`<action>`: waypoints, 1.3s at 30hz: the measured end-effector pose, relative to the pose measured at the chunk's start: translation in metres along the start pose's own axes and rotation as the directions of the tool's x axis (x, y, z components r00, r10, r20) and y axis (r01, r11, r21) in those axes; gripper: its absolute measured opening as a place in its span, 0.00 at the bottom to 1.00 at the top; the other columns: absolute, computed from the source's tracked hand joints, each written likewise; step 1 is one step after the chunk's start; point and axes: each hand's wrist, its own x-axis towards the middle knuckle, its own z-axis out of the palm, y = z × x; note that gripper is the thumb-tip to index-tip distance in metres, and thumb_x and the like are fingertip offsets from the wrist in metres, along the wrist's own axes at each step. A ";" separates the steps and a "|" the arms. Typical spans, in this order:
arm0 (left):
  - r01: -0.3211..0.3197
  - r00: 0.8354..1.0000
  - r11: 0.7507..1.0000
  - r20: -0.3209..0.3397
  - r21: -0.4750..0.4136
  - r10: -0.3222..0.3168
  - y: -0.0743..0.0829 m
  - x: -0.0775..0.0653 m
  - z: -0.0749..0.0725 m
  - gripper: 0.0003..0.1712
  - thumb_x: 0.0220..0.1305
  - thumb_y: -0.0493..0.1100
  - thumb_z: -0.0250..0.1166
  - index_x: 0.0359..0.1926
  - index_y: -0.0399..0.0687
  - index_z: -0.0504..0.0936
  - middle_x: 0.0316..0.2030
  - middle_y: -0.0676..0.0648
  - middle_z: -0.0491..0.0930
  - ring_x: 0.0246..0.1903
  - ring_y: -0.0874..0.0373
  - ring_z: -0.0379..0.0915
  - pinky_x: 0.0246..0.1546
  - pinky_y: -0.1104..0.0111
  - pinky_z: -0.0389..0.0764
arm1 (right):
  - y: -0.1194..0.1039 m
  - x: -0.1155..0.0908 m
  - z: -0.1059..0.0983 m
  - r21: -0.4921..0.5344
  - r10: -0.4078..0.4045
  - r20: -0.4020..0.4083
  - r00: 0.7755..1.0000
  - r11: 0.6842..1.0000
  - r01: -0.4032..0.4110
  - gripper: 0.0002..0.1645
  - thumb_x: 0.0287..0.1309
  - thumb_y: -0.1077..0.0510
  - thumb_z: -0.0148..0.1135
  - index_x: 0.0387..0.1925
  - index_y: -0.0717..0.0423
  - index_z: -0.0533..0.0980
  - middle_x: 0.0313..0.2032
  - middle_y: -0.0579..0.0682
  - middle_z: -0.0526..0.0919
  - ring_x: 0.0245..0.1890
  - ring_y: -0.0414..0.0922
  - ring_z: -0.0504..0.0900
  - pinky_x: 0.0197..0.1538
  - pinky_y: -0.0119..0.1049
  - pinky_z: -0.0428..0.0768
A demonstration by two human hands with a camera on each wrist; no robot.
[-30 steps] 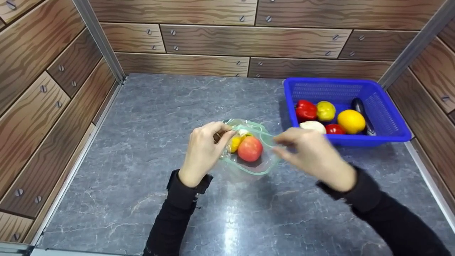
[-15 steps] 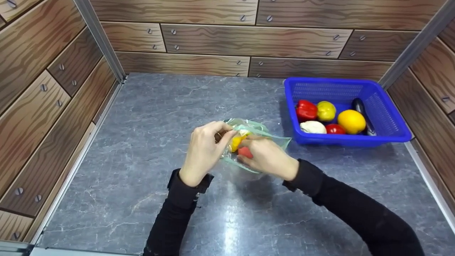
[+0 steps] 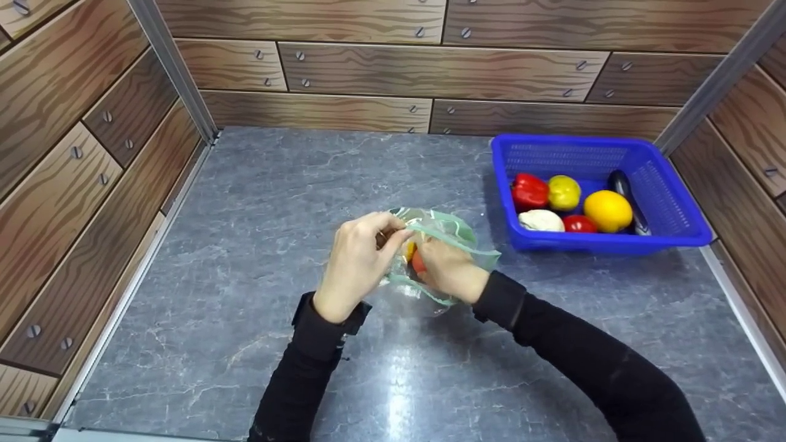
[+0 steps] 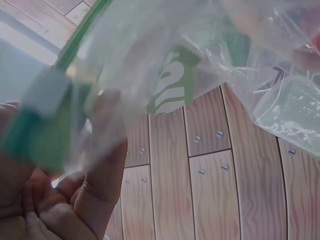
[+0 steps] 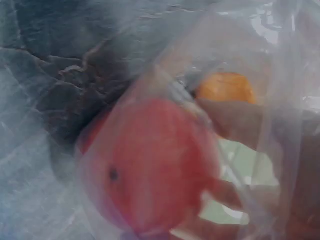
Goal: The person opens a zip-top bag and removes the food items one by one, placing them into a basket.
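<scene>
A clear zip bag [image 3: 405,288] with a pale green rim lies at the middle of the table, its mouth spread. My left hand [image 3: 359,261] pinches the bag's rim between thumb and fingers; the green zip strip and a whitish slider [image 4: 47,92] show close by in the left wrist view. My right hand [image 3: 451,267] reaches inside the bag, fingers curled about a red apple [image 5: 150,165], seen through the plastic in the right wrist view. Beside the apple is a yellow-orange item [image 5: 227,89], mostly hidden by the hands.
A blue basket [image 3: 605,240] stands back right, holding a red pepper [image 3: 529,191], a yellow-green fruit [image 3: 563,193], an orange [image 3: 607,211], a tomato [image 3: 579,223], a white item [image 3: 541,220] and an eggplant [image 3: 621,184]. Wood-patterned walls enclose the grey table [image 3: 184,294].
My right hand has let go of the bag's right rim, moved left and gone into the bag onto the apple. My left hand keeps its pinch on the rim, nearly still.
</scene>
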 end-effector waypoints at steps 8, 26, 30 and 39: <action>-0.013 1.000 1.000 0.001 0.016 0.013 -0.001 -0.002 0.002 0.07 0.62 0.45 0.67 0.31 0.48 0.85 0.22 0.53 0.80 0.20 0.66 0.68 0.23 0.76 0.70 | 0.006 -0.003 0.017 -0.108 -0.111 -0.130 0.985 0.989 0.097 0.43 0.35 0.63 0.76 0.56 0.69 0.66 0.34 0.60 0.82 0.33 0.54 0.83 0.34 0.42 0.83; 0.000 1.000 0.999 -0.028 -0.036 -0.001 -0.001 -0.001 -0.005 0.07 0.62 0.44 0.67 0.33 0.44 0.85 0.24 0.49 0.83 0.21 0.58 0.73 0.23 0.65 0.78 | -0.018 -0.051 -0.036 -0.086 -0.212 -0.361 0.908 0.977 0.194 0.44 0.37 0.46 0.79 0.56 0.58 0.72 0.50 0.62 0.80 0.40 0.56 0.85 0.39 0.46 0.86; 0.001 0.999 1.000 -0.039 -0.027 -0.002 0.000 0.000 -0.006 0.08 0.62 0.45 0.67 0.33 0.45 0.85 0.24 0.50 0.83 0.20 0.59 0.73 0.23 0.70 0.76 | -0.020 -0.069 -0.051 -0.046 -0.205 -0.391 0.897 0.978 0.204 0.40 0.37 0.45 0.79 0.53 0.54 0.74 0.53 0.60 0.80 0.42 0.54 0.84 0.42 0.46 0.86; 0.010 0.999 0.999 -0.041 -0.045 -0.012 0.001 -0.001 -0.007 0.08 0.62 0.45 0.67 0.32 0.45 0.85 0.24 0.50 0.83 0.21 0.60 0.73 0.24 0.64 0.79 | -0.008 -0.108 -0.093 0.133 -0.190 -0.440 0.878 0.953 0.273 0.41 0.34 0.47 0.82 0.54 0.54 0.77 0.54 0.55 0.80 0.48 0.51 0.84 0.49 0.44 0.85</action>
